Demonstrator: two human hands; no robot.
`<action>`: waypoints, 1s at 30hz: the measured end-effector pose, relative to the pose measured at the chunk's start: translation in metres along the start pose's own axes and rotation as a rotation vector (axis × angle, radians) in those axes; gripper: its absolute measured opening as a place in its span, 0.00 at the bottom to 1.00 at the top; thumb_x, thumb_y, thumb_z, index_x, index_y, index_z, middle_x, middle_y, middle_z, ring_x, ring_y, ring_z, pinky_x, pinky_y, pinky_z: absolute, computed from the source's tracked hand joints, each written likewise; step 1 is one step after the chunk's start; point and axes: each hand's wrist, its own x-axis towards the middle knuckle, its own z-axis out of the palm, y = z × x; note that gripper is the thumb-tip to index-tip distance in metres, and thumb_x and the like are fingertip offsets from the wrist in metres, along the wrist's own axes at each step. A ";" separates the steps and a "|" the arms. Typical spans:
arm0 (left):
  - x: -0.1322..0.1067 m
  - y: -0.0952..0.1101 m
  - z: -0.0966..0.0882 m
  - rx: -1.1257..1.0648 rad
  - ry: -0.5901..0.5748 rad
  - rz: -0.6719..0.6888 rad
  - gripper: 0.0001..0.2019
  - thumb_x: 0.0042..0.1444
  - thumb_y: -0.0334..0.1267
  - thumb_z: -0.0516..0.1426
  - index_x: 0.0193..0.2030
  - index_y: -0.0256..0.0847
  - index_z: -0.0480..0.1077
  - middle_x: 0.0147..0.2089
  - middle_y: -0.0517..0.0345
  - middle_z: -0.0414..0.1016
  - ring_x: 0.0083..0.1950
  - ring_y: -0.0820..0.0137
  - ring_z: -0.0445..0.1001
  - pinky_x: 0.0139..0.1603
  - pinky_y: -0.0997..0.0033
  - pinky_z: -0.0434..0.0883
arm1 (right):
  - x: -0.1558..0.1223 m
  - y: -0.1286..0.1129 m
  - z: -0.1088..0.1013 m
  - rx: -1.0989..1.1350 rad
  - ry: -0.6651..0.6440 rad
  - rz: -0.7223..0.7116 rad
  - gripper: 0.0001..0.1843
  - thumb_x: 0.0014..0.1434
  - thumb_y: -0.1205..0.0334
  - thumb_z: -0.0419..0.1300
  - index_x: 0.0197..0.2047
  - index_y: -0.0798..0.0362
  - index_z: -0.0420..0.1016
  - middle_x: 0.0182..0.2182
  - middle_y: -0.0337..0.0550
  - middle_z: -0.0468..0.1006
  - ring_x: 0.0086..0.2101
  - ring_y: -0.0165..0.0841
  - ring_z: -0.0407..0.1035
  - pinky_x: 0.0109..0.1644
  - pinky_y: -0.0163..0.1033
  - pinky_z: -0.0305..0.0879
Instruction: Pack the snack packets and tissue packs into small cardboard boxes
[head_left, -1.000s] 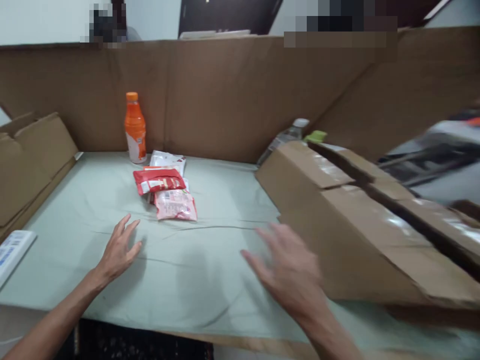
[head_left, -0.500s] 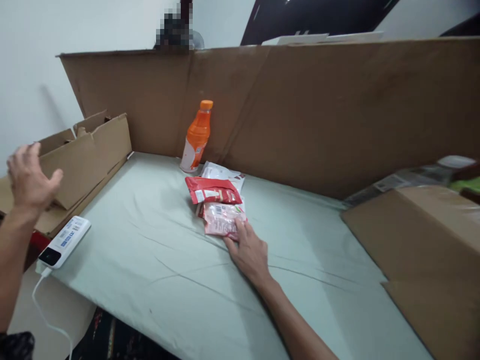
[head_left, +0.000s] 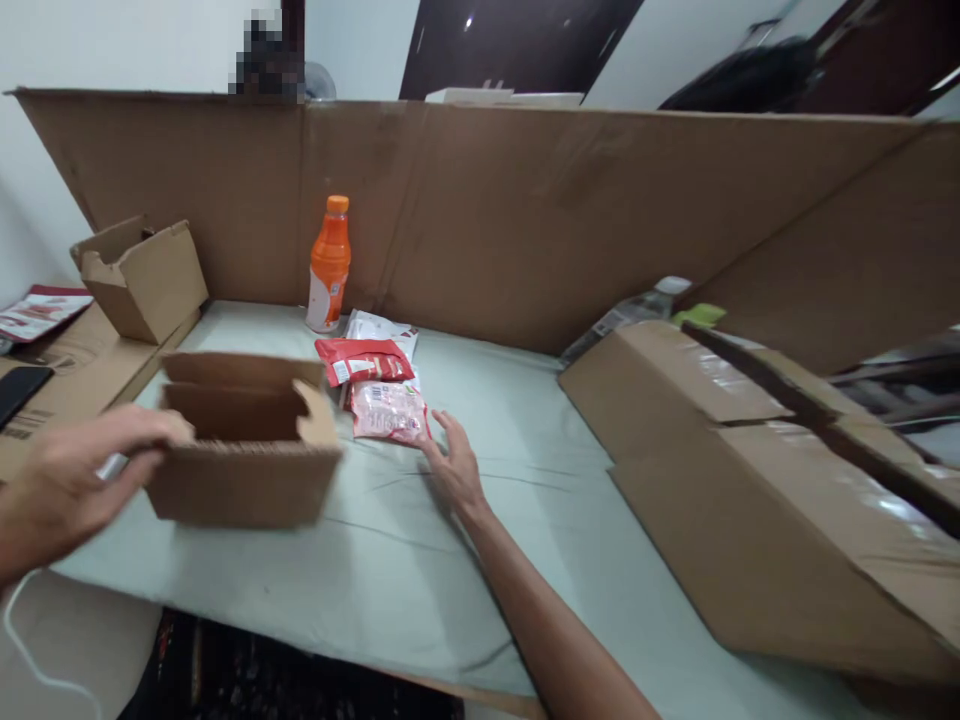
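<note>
My left hand (head_left: pixel 97 475) pinches the left rim of a small open-topped cardboard box (head_left: pixel 244 485), which appears raised above the table's left part and is blurred by motion. The far reach of the box's inside is too dark to make out. At the middle, my right hand (head_left: pixel 454 465) has its fingers apart at the right edge of a pink clear packet (head_left: pixel 388 410); its fingertips seem to touch the packet's corner. Behind that packet lies a red packet (head_left: pixel 365 361), overlapping a white packet (head_left: pixel 382 330). An orange drink bottle (head_left: pixel 330 265) stands upright just beyond.
A tall cardboard panel (head_left: pixel 495 220) closes off the back of the cloth-covered table (head_left: pixel 420 590). Large cardboard boxes (head_left: pixel 675 500) stand at the right, with a clear bottle (head_left: pixel 637 305) behind. Another small box (head_left: pixel 150 280) sits at the left on flat cardboard (head_left: pixel 82 350).
My left hand has taken hold of a small cardboard box and brought it over the table. My right hand's fingers have spread at the pink packet. The view has swung right.
</note>
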 end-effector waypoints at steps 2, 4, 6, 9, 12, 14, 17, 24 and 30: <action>-0.002 0.031 0.025 -0.172 -0.088 0.120 0.11 0.63 0.31 0.56 0.46 0.48 0.76 0.40 0.61 0.83 0.39 0.68 0.82 0.44 0.70 0.80 | -0.002 0.003 -0.015 0.040 0.004 -0.004 0.33 0.68 0.45 0.50 0.70 0.52 0.65 0.67 0.60 0.68 0.65 0.47 0.64 0.62 0.58 0.68; -0.004 0.054 0.047 -0.258 -0.131 0.166 0.13 0.64 0.25 0.54 0.48 0.46 0.74 0.40 0.58 0.82 0.40 0.69 0.82 0.43 0.72 0.80 | -0.005 0.004 -0.029 0.057 -0.021 -0.022 0.33 0.67 0.45 0.51 0.70 0.52 0.66 0.66 0.60 0.70 0.63 0.47 0.67 0.58 0.56 0.71; -0.005 0.069 0.060 -0.278 -0.149 0.188 0.13 0.65 0.24 0.53 0.49 0.44 0.72 0.41 0.57 0.81 0.42 0.70 0.82 0.45 0.73 0.79 | -0.004 0.001 -0.038 0.050 -0.074 -0.057 0.33 0.65 0.46 0.55 0.68 0.52 0.69 0.64 0.60 0.72 0.62 0.48 0.69 0.57 0.56 0.73; -0.006 0.078 0.063 -0.267 -0.185 0.210 0.13 0.67 0.24 0.53 0.51 0.44 0.71 0.41 0.58 0.80 0.43 0.70 0.81 0.45 0.72 0.79 | 0.011 -0.010 -0.043 0.009 -0.175 -0.133 0.33 0.59 0.49 0.62 0.65 0.53 0.72 0.63 0.59 0.74 0.62 0.48 0.69 0.61 0.56 0.70; -0.003 0.079 0.055 -0.273 -0.270 0.212 0.13 0.67 0.25 0.54 0.52 0.46 0.71 0.40 0.59 0.81 0.40 0.70 0.81 0.43 0.71 0.80 | 0.046 -0.030 -0.037 -0.046 -0.248 -0.205 0.32 0.59 0.54 0.61 0.65 0.54 0.72 0.64 0.57 0.73 0.64 0.48 0.66 0.67 0.56 0.63; 0.001 0.078 0.051 -0.276 -0.283 0.197 0.14 0.65 0.26 0.56 0.52 0.48 0.72 0.42 0.60 0.82 0.41 0.69 0.82 0.46 0.69 0.82 | 0.075 -0.048 -0.028 -0.081 -0.281 -0.244 0.32 0.59 0.58 0.60 0.67 0.54 0.71 0.66 0.56 0.71 0.66 0.48 0.63 0.70 0.57 0.59; 0.008 0.075 0.050 -0.287 -0.234 0.168 0.16 0.62 0.26 0.57 0.52 0.48 0.74 0.45 0.59 0.84 0.47 0.67 0.84 0.53 0.66 0.83 | 0.112 -0.077 -0.004 -0.109 -0.325 -0.279 0.37 0.54 0.63 0.63 0.69 0.53 0.69 0.69 0.57 0.66 0.68 0.52 0.58 0.69 0.60 0.56; 0.007 0.070 0.058 -0.283 -0.325 0.216 0.18 0.56 0.23 0.54 0.47 0.49 0.74 0.45 0.60 0.85 0.58 0.64 0.81 0.65 0.56 0.78 | 0.149 -0.102 0.026 0.038 -0.217 -0.183 0.29 0.54 0.64 0.60 0.60 0.58 0.74 0.55 0.62 0.79 0.57 0.54 0.69 0.62 0.60 0.61; 0.013 0.071 0.054 -0.147 -0.434 0.297 0.19 0.42 0.26 0.53 0.40 0.47 0.74 0.57 0.53 0.81 0.67 0.54 0.74 0.72 0.37 0.67 | 0.154 -0.093 -0.058 0.385 0.081 -0.073 0.25 0.67 0.48 0.43 0.57 0.53 0.70 0.45 0.54 0.81 0.45 0.44 0.77 0.47 0.54 0.75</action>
